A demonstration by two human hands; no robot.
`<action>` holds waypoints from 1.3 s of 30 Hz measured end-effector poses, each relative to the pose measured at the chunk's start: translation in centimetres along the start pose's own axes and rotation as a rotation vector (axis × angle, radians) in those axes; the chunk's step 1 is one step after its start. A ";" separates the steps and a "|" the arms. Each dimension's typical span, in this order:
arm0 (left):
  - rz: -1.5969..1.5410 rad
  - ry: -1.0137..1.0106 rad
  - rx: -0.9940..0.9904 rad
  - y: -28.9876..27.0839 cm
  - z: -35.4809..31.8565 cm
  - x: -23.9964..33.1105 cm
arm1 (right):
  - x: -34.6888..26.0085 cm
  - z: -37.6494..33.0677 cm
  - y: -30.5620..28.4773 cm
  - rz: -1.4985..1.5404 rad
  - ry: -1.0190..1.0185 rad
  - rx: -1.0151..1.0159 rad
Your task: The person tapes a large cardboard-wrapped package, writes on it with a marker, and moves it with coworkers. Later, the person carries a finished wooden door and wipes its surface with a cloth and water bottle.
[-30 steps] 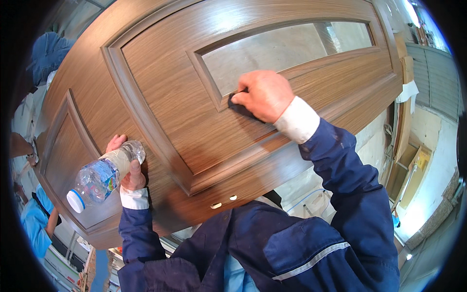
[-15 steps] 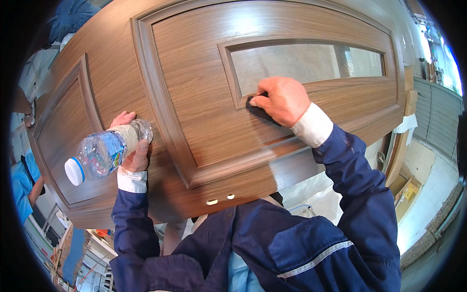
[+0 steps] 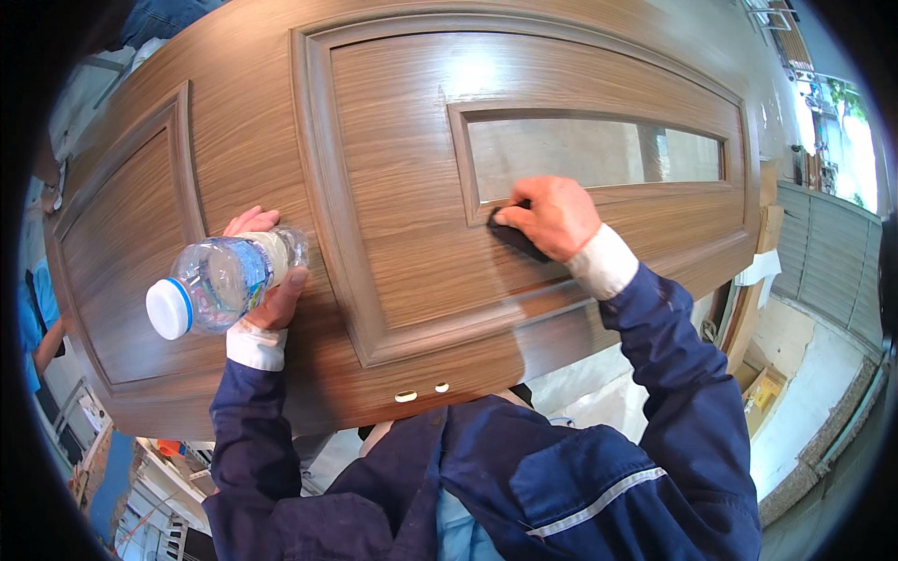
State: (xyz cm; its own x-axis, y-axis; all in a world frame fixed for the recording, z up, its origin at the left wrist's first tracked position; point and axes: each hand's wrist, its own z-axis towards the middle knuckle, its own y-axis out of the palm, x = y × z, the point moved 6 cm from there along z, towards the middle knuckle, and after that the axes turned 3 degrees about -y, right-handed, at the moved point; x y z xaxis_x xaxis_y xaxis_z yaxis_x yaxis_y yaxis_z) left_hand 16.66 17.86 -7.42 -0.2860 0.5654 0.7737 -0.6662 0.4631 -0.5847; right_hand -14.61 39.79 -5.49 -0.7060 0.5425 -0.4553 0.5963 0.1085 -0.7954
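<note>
A brown wood-grain door (image 3: 412,252) with raised panel mouldings lies flat in front of me. My left hand (image 3: 278,297) is wrapped round a clear plastic bottle (image 3: 220,271) with a white cap, tilted with the cap toward the lower left. Its fingertips show beyond the bottle, over the door. My right hand (image 3: 554,220) is closed on a black pad (image 3: 516,236), pressed to the door near the lower left corner of the narrow glass pane (image 3: 561,154). The underside of the pad is hidden.
Two small holes (image 3: 405,396) pierce the door's near edge by my body. Another person's blue sleeve (image 3: 45,294) shows at the far left. Wooden boards (image 3: 754,271) and a grey slatted panel (image 3: 823,248) stand at the right.
The view has shifted a little, so the door sits lower and turned slightly. Both hands keep their holds; the right hand with the black pad stays near the pane's corner.
</note>
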 end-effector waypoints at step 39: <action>0.056 0.001 -0.021 -0.2 0.2 0.4 | 1.6 0.3 -0.4 -0.042 0.172 -0.101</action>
State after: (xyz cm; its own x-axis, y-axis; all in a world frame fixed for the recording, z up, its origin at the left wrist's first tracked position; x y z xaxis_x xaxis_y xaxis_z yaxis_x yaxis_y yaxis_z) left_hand 16.50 17.86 -6.96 -0.3217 0.5916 0.7393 -0.6347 0.4446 -0.6320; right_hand -16.10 40.37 -6.06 -0.6603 0.6692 -0.3407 0.6093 0.2122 -0.7640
